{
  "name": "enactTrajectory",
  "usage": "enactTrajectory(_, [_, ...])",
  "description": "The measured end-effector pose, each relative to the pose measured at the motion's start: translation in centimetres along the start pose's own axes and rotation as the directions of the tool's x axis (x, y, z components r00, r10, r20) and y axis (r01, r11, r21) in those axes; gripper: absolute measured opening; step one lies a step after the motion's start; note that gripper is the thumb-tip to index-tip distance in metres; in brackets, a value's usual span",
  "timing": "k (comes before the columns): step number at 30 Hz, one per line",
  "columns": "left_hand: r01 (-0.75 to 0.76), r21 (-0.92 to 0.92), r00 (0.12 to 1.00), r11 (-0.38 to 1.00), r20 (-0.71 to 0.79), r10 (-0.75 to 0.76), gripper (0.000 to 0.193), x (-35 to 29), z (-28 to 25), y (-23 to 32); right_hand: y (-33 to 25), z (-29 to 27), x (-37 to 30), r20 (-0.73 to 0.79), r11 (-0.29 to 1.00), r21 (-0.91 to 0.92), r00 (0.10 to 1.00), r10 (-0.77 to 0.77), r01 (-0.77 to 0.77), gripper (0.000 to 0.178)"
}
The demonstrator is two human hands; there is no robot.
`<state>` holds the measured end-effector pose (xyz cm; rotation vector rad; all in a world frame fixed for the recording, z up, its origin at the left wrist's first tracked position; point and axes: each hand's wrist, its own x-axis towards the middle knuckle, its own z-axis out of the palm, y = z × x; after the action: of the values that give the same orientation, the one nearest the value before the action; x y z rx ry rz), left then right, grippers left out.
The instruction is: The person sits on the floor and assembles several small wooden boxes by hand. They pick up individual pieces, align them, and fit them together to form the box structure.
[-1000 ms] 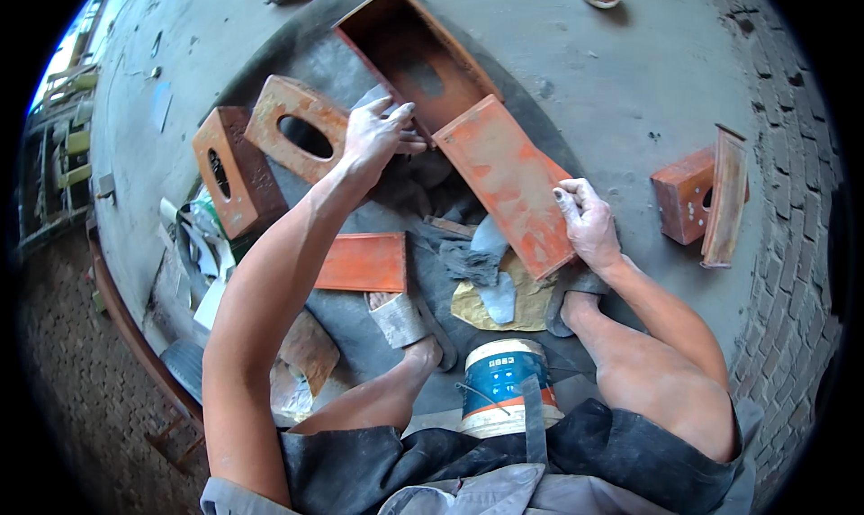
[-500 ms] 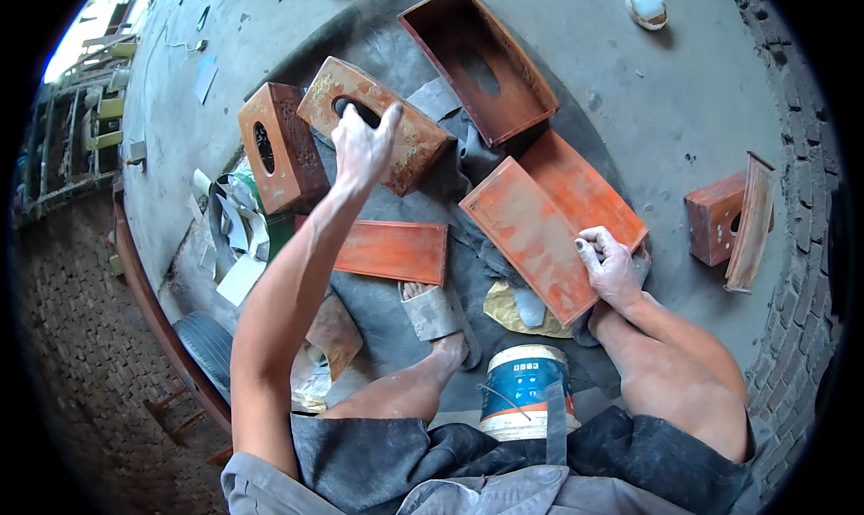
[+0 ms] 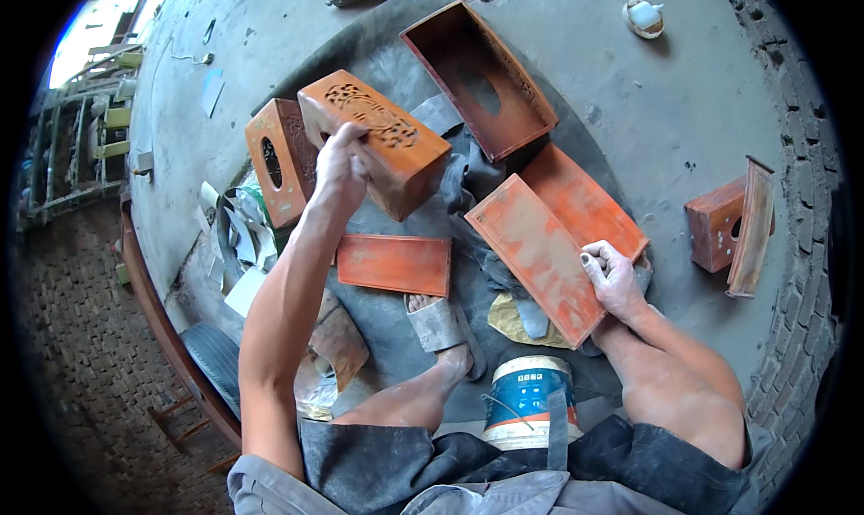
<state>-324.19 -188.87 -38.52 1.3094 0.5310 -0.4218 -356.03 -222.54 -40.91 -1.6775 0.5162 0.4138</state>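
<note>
My left hand [image 3: 344,166] is closed on a wooden tissue box [image 3: 387,159] with a carved, pierced pattern on the side facing up. Its fingers are partly hidden against the box's near side. At the right, my right hand [image 3: 616,279] grips the edge of a flat reddish wooden panel [image 3: 538,258] smeared with pale dust. That panel overlaps a second orange panel [image 3: 583,200] beneath it. Another tissue box [image 3: 281,159], with an oval opening, stands just left of the held one. Behind them lies an open-sided wooden box [image 3: 481,78], its hollow inside showing.
A small orange panel [image 3: 394,265] lies by my left foot. Between my legs stands a paint bucket [image 3: 529,402]. Waste scraps [image 3: 243,236] fill a container at left. A reddish box [image 3: 714,227] and curved board [image 3: 751,229] sit far right; a white cup [image 3: 644,16] stands beyond.
My left hand has turned the tissue box, so the carved side now faces up instead of the oval opening. My right hand stays on the panel.
</note>
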Motion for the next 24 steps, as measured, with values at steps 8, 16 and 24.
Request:
enactTrajectory(8, [0.1, -0.26, 0.993, 0.96, 0.079, -0.082, 0.063, -6.0, -4.1, -1.6, -1.2, -0.7, -0.2, 0.167, 0.991, 0.042, 0.977, -0.131, 0.126, 0.024])
enactTrajectory(16, [0.218, -0.441, 0.943, 0.871, 0.325, -0.072, 0.062, -5.3, -9.3, -6.7, -3.4, -0.1, -0.4, 0.257, 1.0, 0.006, 0.966, -0.013, 0.012, 0.026])
enactTrajectory(24, [0.182, 0.021, 0.968, 0.983, 0.173, -0.183, 0.057, -6.3, -9.0, -4.4, -2.3, -0.1, -0.6, 0.247, 0.998, -0.014, 0.967, 0.058, -0.056, 0.028])
